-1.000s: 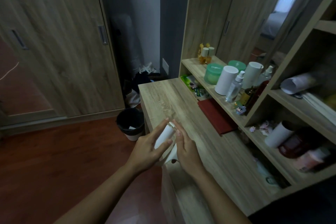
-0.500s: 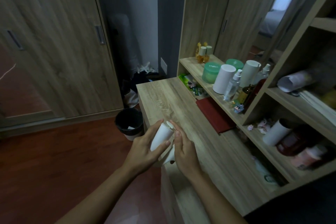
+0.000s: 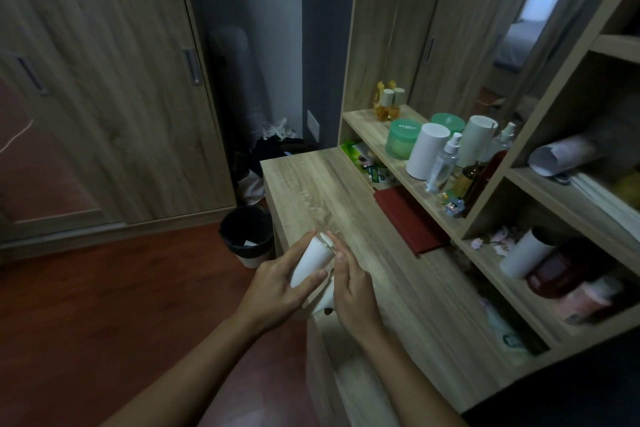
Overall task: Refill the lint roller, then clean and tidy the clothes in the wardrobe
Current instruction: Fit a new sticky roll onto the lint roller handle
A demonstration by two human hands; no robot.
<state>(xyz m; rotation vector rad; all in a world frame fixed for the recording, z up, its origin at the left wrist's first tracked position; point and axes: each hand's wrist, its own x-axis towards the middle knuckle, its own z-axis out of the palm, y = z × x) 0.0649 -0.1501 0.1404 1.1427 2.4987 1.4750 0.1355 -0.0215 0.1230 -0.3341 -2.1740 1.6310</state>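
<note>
- Hardly anything has shifted: both hands stay together at lower centre, by the desk (image 3: 346,191) edge.
- With my left hand (image 3: 273,291) I clasp the white refill roll (image 3: 311,265); my right hand (image 3: 355,291) grips the lint roller handle (image 3: 323,305) just below.
- Between my palms, the roll's long axis tilts up-right, in line with the handle.

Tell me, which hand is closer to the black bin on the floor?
Left. The left hand, gripping the white roll, is just next to the black bin; the right hand is farther off, on the roll's other side above the desk.
</note>
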